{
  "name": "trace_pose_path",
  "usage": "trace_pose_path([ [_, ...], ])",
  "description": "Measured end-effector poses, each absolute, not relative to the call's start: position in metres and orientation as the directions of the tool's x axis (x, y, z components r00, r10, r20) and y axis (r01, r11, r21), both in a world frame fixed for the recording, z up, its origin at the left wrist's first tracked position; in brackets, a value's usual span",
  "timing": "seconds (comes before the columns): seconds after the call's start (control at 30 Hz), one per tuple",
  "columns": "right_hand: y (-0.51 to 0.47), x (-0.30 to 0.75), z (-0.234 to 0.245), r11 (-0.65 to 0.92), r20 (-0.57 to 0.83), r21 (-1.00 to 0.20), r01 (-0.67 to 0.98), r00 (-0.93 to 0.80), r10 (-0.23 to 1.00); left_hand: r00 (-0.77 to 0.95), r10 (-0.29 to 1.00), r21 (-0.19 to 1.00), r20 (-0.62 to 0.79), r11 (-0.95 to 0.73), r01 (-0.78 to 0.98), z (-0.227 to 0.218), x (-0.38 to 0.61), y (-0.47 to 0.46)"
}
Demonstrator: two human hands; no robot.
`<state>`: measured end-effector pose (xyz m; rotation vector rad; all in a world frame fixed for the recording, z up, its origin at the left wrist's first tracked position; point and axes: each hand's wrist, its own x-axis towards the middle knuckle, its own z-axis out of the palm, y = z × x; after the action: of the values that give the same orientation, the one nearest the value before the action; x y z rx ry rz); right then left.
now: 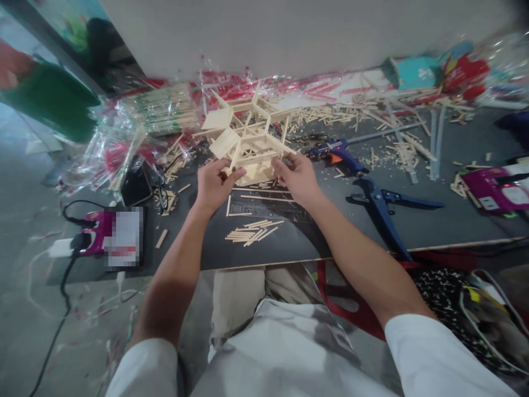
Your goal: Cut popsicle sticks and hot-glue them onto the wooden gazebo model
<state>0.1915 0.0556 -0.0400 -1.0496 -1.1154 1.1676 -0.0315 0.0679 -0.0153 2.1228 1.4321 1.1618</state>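
Note:
A model built of thin wooden sticks (257, 144), with beams and slatted panels spreading outward, is held between my two hands over the dark table. My left hand (215, 184) pinches its near left edge between thumb and fingers. At its near right edge my right hand (298, 177) grips it with bent fingers. Under and before the model lies a clear ruler (268, 208) with a few sticks along it. Closer to me is a small pile of short cut sticks (254, 232).
Right of my hands lie a blue glue gun (341, 151) and a blue hand cutter (380, 207). Purple power sockets (491, 187) sit at both ends. Packaged stick bundles (161, 110), loose plastic and wood scraps (330, 116) line the back. A phone (124, 237) lies left.

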Motion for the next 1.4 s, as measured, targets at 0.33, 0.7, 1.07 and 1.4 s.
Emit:
trace_pose_path([
  [0.33, 0.055, 0.193, -0.036, 0.114, 0.11, -0.982, -0.148, 0.035, 0.993, 0.495, 0.845, 0.222, 0.204, -0.532, 0.817, 0.02, -0.035, 0.04],
  [0.7, 0.049, 0.205, -0.026, -0.009, 0.003, -0.998, -0.062, -0.18, 0.984, 0.369, 0.751, 0.302, 0.548, -0.589, 0.75, 0.007, 0.015, 0.018],
  [1.07, 0.043, 0.232, -0.006, 0.13, 0.082, -0.924, 0.36, -0.145, 0.986, 0.405, 0.74, 0.263, 0.537, -0.603, 0.753, -0.006, 0.01, 0.025],
  [1.4, 0.053, 0.341, -0.017, -0.275, 0.167, -0.299, 0.914, 0.333, 0.928, 0.485, 0.769, 0.611, 0.417, -0.632, 0.476, -0.01, 0.014, 0.022],
])
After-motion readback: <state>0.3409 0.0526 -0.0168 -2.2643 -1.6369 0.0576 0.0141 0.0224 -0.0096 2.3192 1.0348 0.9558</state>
